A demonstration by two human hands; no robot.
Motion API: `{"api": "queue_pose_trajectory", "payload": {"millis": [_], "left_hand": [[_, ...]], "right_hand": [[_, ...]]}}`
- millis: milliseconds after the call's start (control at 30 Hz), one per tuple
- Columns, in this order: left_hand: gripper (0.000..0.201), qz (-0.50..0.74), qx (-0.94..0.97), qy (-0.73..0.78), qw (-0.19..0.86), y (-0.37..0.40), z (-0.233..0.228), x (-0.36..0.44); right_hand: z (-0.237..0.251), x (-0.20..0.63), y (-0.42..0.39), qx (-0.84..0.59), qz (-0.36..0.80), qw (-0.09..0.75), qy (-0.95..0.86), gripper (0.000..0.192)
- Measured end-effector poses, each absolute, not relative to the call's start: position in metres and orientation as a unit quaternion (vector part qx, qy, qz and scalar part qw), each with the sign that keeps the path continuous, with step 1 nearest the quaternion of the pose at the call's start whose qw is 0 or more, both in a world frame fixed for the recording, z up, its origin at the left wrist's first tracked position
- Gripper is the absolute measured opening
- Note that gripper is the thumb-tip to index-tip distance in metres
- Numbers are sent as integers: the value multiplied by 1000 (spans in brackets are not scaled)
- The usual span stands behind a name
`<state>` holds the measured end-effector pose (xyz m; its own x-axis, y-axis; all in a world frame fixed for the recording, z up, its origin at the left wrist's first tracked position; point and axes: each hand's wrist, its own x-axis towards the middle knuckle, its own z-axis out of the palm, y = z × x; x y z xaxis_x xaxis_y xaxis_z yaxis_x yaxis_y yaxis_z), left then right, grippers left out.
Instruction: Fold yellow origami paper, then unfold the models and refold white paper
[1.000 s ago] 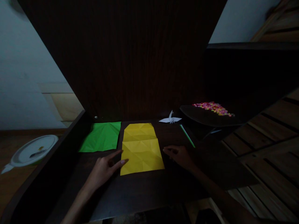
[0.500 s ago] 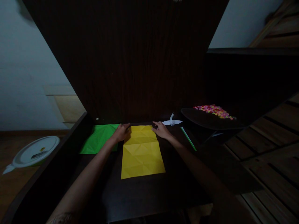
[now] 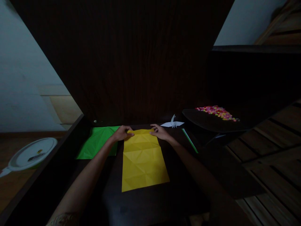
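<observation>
The far edge of a creased yellow paper sheet point(image 3: 143, 160), laid mid-worktop point(image 3: 150, 201), is pinched at its corners by the left hand point(image 3: 122, 133) and right hand point(image 3: 161, 132); bare dark surface is left nearer.

My left hand point(image 3: 121, 134) and right hand point(image 3: 160, 132) cover the far corners of the yellow paper point(image 3: 142, 161), so I cannot tell whether that edge is lifted. Left of the paper, my left forearm hides part of the green sheet point(image 3: 98, 145). The dark table point(image 3: 150, 201) runs off the bottom edge.
</observation>
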<state>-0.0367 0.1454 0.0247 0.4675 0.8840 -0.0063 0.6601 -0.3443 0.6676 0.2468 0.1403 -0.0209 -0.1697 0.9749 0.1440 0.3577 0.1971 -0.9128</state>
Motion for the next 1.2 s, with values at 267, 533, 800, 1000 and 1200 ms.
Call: {"api": "queue_pose_trajectory", "payload": {"millis": [267, 533, 800, 1000, 1200], "left_hand": [[29, 377, 677, 495, 392, 135, 34, -38], [29, 501, 590, 517, 366, 136, 27, -38], [26, 577, 543, 510, 335, 132, 20, -28], [15, 549, 562, 508, 352, 122, 21, -26], [24, 512, 556, 522, 395, 115, 21, -29]], "right_hand": [[-18, 242, 130, -436, 489, 504, -562, 50], [-17, 236, 125, -427, 475, 586, -498, 66], [-18, 232, 127, -442, 415, 637, -476, 33], [-24, 230, 132, -462, 403, 643, -459, 41], [-27, 232, 132, -480, 417, 630, -447, 47]]}}
